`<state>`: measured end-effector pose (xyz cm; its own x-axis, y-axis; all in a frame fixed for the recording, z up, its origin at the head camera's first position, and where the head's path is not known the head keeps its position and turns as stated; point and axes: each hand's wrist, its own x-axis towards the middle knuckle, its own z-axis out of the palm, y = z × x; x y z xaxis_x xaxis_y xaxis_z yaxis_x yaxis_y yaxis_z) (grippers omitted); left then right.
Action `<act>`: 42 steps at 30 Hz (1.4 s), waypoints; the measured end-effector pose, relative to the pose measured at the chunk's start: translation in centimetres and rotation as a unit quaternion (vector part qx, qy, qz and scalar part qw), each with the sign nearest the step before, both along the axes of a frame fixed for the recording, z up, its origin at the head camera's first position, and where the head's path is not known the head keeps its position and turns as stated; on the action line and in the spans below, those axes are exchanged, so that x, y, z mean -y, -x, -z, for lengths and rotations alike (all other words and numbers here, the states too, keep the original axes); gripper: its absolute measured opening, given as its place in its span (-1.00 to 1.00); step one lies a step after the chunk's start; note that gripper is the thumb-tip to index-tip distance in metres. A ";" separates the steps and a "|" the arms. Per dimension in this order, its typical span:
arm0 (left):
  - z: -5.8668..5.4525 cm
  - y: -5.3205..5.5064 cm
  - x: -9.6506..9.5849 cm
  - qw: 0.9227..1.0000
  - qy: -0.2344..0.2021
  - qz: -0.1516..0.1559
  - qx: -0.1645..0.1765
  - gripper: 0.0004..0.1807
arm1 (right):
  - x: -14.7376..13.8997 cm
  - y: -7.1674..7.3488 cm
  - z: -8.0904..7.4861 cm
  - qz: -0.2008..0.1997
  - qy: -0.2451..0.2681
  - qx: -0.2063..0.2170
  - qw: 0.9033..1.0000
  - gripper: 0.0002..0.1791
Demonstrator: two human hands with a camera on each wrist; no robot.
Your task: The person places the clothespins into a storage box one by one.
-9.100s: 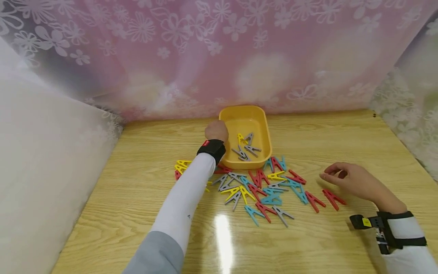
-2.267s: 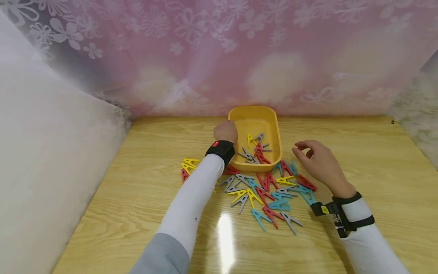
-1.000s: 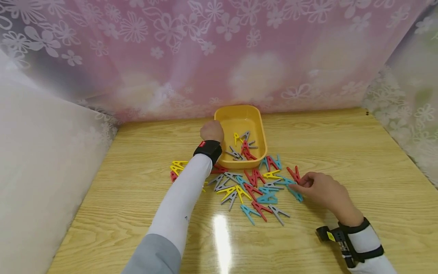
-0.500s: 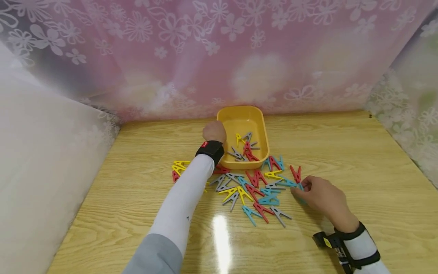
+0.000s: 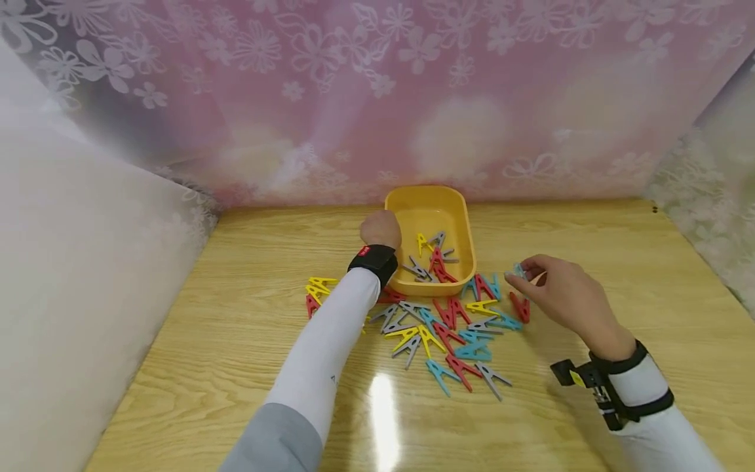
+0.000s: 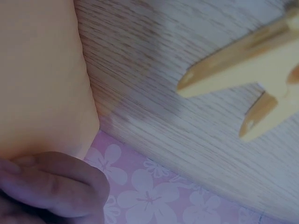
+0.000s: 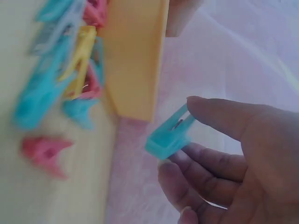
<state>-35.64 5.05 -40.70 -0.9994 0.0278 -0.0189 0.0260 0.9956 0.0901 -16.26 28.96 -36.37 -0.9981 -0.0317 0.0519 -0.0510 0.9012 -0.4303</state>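
My left hand [image 5: 380, 228] grips the left rim of a yellow plastic basin [image 5: 449, 204]; in the left wrist view its curled fingers [image 6: 60, 182] lie against the basin wall. My right hand [image 5: 566, 298] pinches a light-blue clothespin [image 7: 166, 140] between thumb and fingers, raised above the table to the right of the basin. Inside the basin lie several grey clothespins [image 5: 417, 267], a yellow one [image 5: 421, 242] and red ones [image 5: 444, 274]. Below my right hand a red clothespin [image 5: 520, 308] lies on the wood.
Several red, blue, yellow and grey clothespins [image 5: 463, 367] are scattered over the wooden table [image 5: 236, 367] before the basin, some partly behind the left forearm. A pink floral cloth [image 5: 354, 131] hangs behind the table, with a white wall [image 5: 88, 275] on the left.
My right hand has placed red clothespins in the basin, returned to the pile, picked up a light-blue clothespin and lifted it up toward the basin. My left hand stays on the rim.
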 end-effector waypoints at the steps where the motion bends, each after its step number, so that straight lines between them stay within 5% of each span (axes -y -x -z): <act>1: -0.1 0.0 0.0 1.000 0.002 -0.001 0.002 -0.74 | 0.3 0.5 -0.3 -0.009 -0.003 -0.005 1.000 -0.36; 11: -0.7 -0.9 0.0 1.000 -0.005 -0.007 0.010 -0.74 | 4.8 4.6 -1.7 -0.056 -0.022 -0.034 0.998 -0.36; 19: -0.3 -1.1 -0.6 1.000 -0.002 -0.005 0.017 -0.74 | 6.6 6.9 -0.4 -0.048 -0.021 0.017 0.998 -0.30; 30: -0.3 -0.4 0.2 1.000 0.011 -0.002 -0.001 -0.72 | 4.5 5.4 0.5 -0.037 0.048 0.001 0.998 -0.44; 42: -0.2 -0.5 0.1 1.000 0.013 0.001 -0.012 -0.73 | -0.5 2.7 3.0 0.016 0.051 0.021 0.998 -0.45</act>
<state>-35.10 4.96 -40.51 -0.9996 0.0289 0.0042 0.0291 0.9976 0.0636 -19.01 29.42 -39.37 -0.9999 0.0035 0.0111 -0.0028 0.8540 -0.5202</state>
